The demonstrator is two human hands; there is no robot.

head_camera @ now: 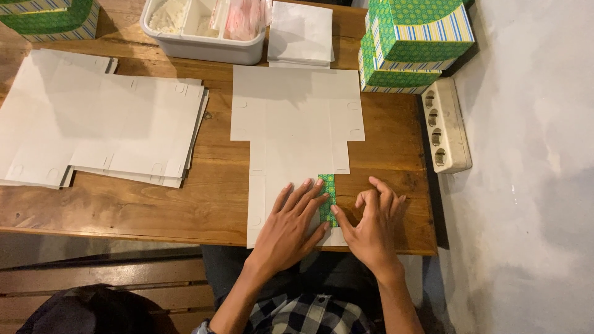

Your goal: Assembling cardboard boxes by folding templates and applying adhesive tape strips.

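Left hand [296, 219] lies flat, palm down, fingers spread, pressing on the lower part of a flat white die-cut cardboard box blank [291, 124] that sits unfolded, plain side up, on the brown wooden table [185, 204]. Blank runs from near the table's front edge up toward the far side, roughly centre-right. Right hand [371, 226] is just beside the left, fingers curled and bunched together, thumb tip touching a narrow side flap folded over to show its green patterned face [328, 198]; left fingertips touch the same flap from the other side. The hands do not touch each other, and neither hand grips anything; both only press.

To the left lies a loose stack of more flat white cardboard blanks [99, 124], fanned, well apart from the hands. At the far edge stands a white plastic rectangular tub [204, 46] with compartments of whitish contents and a pink-tinted plastic bag; beside it a small pile of folded white paper sheets [301, 34]. Far right: stacked finished green patterned boxes with striped sides [414, 46]. Another green box [49, 18] at far left corner. A cream multi-socket power strip [445, 124] lies along the table's right edge. A checked shirt [309, 315] shows below.
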